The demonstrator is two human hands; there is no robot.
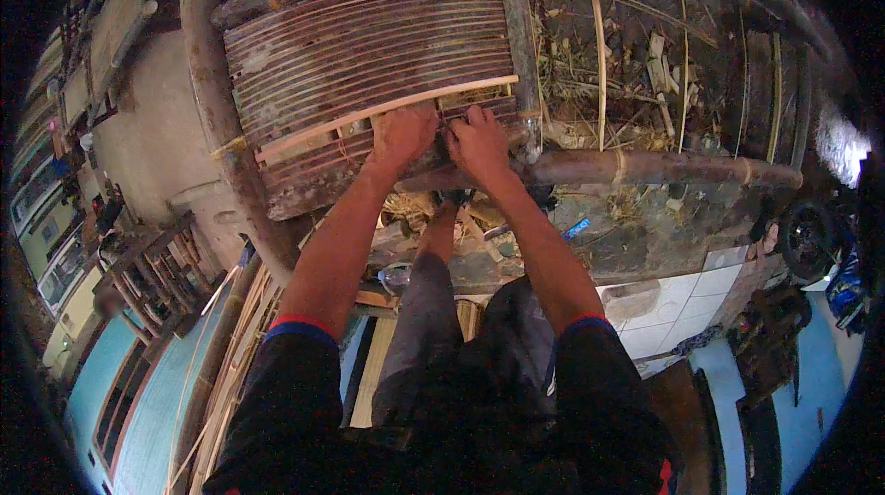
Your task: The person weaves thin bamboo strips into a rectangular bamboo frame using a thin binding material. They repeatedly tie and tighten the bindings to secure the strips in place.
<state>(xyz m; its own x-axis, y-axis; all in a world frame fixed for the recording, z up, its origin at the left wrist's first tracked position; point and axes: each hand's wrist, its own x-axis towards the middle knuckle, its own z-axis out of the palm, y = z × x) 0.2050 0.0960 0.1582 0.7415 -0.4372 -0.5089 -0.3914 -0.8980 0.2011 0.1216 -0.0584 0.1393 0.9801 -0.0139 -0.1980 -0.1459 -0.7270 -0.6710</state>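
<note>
In front of me lies a bamboo frame [206, 62] filled with a panel of thin parallel slats [369, 39]. One paler, wider bamboo strip [323, 126] crosses the near part of the panel at a slant. Just below this strip, my left hand [404, 137] is closed, knuckles up. Close beside it on the right, my right hand [479, 140] is closed too, with thumb and fingers pinched together. Something thin and dark shows between the two hands, too small to name. What either hand grips is hidden by the fingers.
A round bamboo rail [673, 168] runs right from the panel. Beyond it lie wood scraps [659, 76] and shavings. A blue object [578, 228] and a clear plastic bottle [395, 276] are near my legs. Long bamboo strips [241, 347] lean at left; a motorbike wheel [811, 237] stands far right.
</note>
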